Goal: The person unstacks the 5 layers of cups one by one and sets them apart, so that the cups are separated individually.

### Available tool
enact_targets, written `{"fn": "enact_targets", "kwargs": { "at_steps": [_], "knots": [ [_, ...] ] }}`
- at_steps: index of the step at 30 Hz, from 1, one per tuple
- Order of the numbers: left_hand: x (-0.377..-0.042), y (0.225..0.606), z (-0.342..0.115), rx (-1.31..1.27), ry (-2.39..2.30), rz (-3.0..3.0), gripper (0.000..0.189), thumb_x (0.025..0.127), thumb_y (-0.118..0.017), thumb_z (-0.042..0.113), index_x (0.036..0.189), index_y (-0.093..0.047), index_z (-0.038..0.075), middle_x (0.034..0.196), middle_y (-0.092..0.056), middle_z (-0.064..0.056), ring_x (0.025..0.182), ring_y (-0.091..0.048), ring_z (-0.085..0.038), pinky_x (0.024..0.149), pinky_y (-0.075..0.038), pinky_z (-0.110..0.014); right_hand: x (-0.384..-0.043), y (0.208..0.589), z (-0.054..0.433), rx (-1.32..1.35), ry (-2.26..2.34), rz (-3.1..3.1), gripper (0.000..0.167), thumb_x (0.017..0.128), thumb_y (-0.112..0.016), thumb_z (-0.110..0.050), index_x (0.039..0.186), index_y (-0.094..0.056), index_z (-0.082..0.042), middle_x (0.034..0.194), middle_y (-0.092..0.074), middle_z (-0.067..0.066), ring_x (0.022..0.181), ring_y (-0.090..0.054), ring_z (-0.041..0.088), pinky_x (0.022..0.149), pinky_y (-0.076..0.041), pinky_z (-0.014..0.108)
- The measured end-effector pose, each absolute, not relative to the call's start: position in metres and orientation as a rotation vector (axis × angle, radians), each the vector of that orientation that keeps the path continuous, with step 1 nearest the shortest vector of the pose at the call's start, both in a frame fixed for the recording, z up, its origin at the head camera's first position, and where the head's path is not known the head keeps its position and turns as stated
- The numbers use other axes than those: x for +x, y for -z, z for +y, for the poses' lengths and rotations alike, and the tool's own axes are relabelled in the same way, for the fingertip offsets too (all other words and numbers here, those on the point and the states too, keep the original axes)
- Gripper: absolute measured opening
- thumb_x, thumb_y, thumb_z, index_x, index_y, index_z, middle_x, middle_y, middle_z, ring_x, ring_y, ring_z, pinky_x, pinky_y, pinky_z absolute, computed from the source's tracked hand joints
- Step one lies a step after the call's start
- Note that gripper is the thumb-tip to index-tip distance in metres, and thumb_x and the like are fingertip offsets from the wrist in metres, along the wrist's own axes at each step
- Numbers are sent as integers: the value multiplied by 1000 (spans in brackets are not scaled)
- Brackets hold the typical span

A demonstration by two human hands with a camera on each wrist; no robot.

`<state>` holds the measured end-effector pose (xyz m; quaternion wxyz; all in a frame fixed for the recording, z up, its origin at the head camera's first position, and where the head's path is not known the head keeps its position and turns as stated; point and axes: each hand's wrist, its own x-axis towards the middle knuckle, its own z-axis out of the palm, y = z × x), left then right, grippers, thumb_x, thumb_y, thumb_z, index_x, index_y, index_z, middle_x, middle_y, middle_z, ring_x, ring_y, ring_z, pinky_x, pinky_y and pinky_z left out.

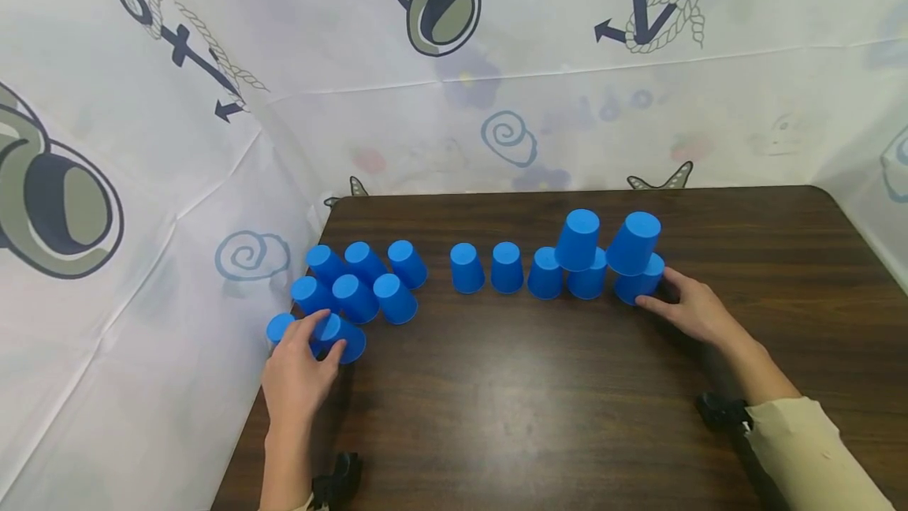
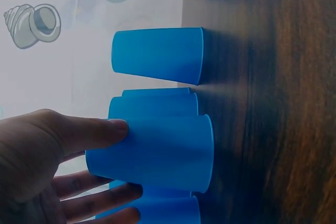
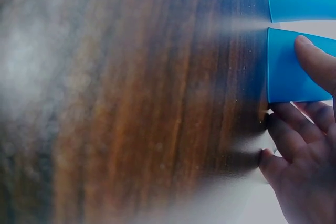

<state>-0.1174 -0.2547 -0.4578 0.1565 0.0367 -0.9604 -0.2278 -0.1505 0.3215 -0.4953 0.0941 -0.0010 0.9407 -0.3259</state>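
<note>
Upside-down blue cups stand on the table. At the left, my left hand (image 1: 299,373) pinches the nearest blue cup (image 1: 344,340) between thumb and fingers; the left wrist view shows the thumb (image 2: 113,132) on that cup's side. My right hand (image 1: 698,310) holds the lower cup (image 1: 636,284) at the right end of a row, its thumb (image 3: 315,61) on the near side and fingers around the far side. On this lower cup sits an upper cup (image 1: 634,244), overhanging to the left. Another upper cup (image 1: 578,240) rests across two cups beside it.
Several cups (image 1: 355,298) form a cluster on the left, one cup (image 1: 279,327) partly behind my left hand. Two single cups (image 1: 466,268) stand mid-row. The brown table (image 1: 511,408) ends at a patterned white cloth (image 1: 397,132) behind and to the left.
</note>
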Motion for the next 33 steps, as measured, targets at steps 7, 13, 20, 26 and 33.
{"fn": "enact_targets", "kwargs": {
  "at_steps": [7, 13, 20, 26, 33],
  "knots": [
    [-114, 454, -254, 122, 641, -2747, 66, 79, -84, 21, 137, -56, 13, 133, -57, -17, 115, -57, -42, 88, -46, -65, -150, 493, 321, -6, 975, 2787, 93, 92, -59, -57, 151, -25, 6, 146, -32, 37, 132, -29, 59, 99, -28, 73],
    [-109, 446, -252, 133, 641, -2696, 70, 77, -85, 19, 139, -54, 13, 133, -55, -18, 118, -55, -41, 89, -46, -65, -150, 493, 321, -7, 975, 2794, 93, 92, -59, -57, 150, -25, 6, 146, -32, 37, 132, -30, 59, 99, -29, 73],
    [-104, 435, -248, 79, 649, -2591, 70, 74, -87, 14, 137, -56, 13, 130, -57, -18, 114, -58, -41, 86, -48, -64, -149, 493, 321, -3, 974, 2786, 94, 92, -59, -58, 150, -24, 7, 146, -31, 38, 131, -29, 59, 98, -29, 73],
    [-104, 429, -239, -29, 674, -2474, 66, 73, -87, 13, 133, -60, 14, 128, -60, -15, 107, -62, -36, 76, -54, -58, -149, 494, 322, 7, 970, 2777, 96, 91, -58, -59, 151, -23, 6, 147, -30, 37, 132, -28, 59, 99, -28, 73],
    [-115, 418, -199, -362, 1012, -2352, 57, 79, -83, 16, 132, -62, 17, 126, -63, -3, 111, -62, -22, 76, -58, -48, -149, 495, 322, -7, 970, 2790, 94, 92, -58, -58, 151, -23, 7, 146, -31, 38, 131, -29, 59, 98, -29, 74]
  ]
}}
